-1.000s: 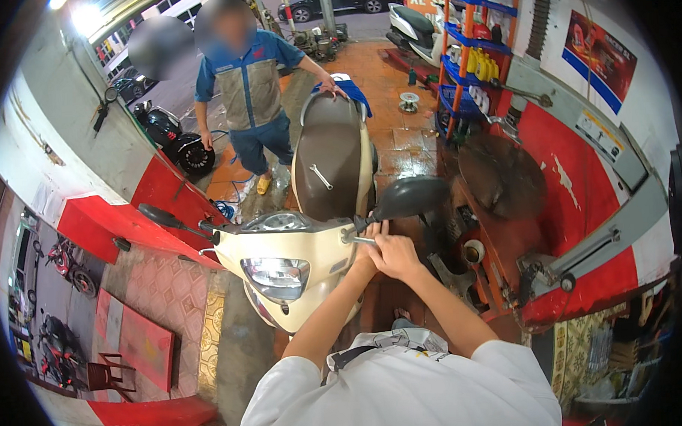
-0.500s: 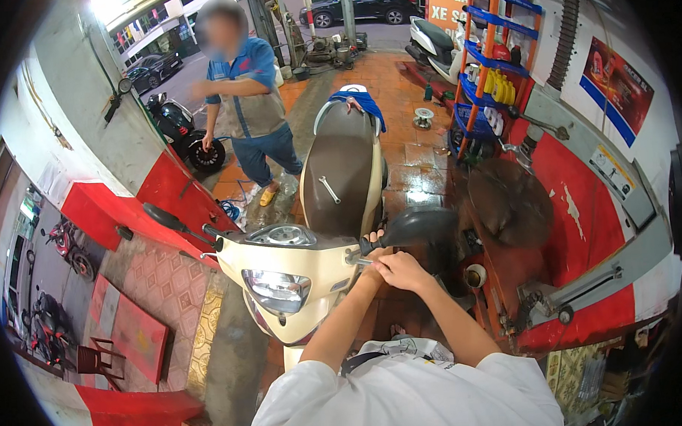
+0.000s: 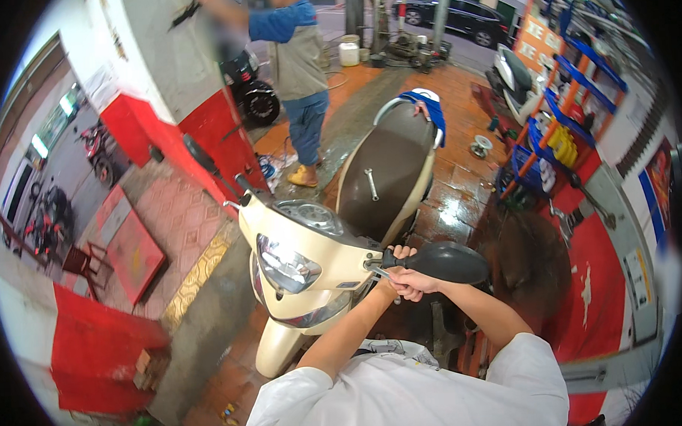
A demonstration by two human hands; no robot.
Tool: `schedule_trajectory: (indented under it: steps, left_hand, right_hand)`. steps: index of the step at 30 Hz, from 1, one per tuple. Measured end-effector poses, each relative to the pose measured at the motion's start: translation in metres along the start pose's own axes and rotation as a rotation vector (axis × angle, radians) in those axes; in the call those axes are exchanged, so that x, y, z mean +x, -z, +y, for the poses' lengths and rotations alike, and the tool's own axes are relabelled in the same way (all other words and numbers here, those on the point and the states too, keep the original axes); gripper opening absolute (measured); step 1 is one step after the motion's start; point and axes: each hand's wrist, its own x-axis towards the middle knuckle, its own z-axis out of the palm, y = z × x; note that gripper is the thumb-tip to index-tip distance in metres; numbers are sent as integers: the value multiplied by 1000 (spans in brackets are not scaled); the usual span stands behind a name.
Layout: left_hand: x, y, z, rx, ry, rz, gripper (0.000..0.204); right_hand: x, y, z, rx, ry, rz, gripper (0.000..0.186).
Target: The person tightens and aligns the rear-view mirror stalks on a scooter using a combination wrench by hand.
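Observation:
A cream scooter (image 3: 317,270) stands in front of me, with a wrench (image 3: 371,185) lying on its brown seat (image 3: 392,159). My left hand (image 3: 396,258) is wrapped round the handlebar grip at its right end, partly hidden behind my other hand. My right hand (image 3: 417,283) is closed on a silver metal lever (image 3: 380,271) beside that grip, close below the black mirror (image 3: 448,263). A blue cloth (image 3: 435,119) hangs at the back of the seat.
A co-worker (image 3: 295,79) stands at a pillar (image 3: 163,69) with an arm raised. Blue shelves (image 3: 549,138) with bottles and a red-and-grey machine (image 3: 606,279) are on the right, parked motorbikes (image 3: 99,157) at left and back. A red panel (image 3: 135,243) lies at left.
The co-worker has left the seat's side, raised an arm and moved toward the pillar. The view has swung, shifting the scooter rightward. My fingers have curled more around the lever.

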Motion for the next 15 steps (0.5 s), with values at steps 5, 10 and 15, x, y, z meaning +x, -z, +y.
schedule_trajectory:
  steps: [5,10,15]
  left_hand:
    - [-2,-5,5,13,32,61,32]
    - [-4,-9,10,36,43,112,28]
    - [-8,-16,9,86,73,181,24]
  right_hand:
    - [2,12,-7,65,-134,-224,51]
    - [-3,20,-21,107,-217,-305,52]
    - [1,9,-13,273,-213,-332,53]
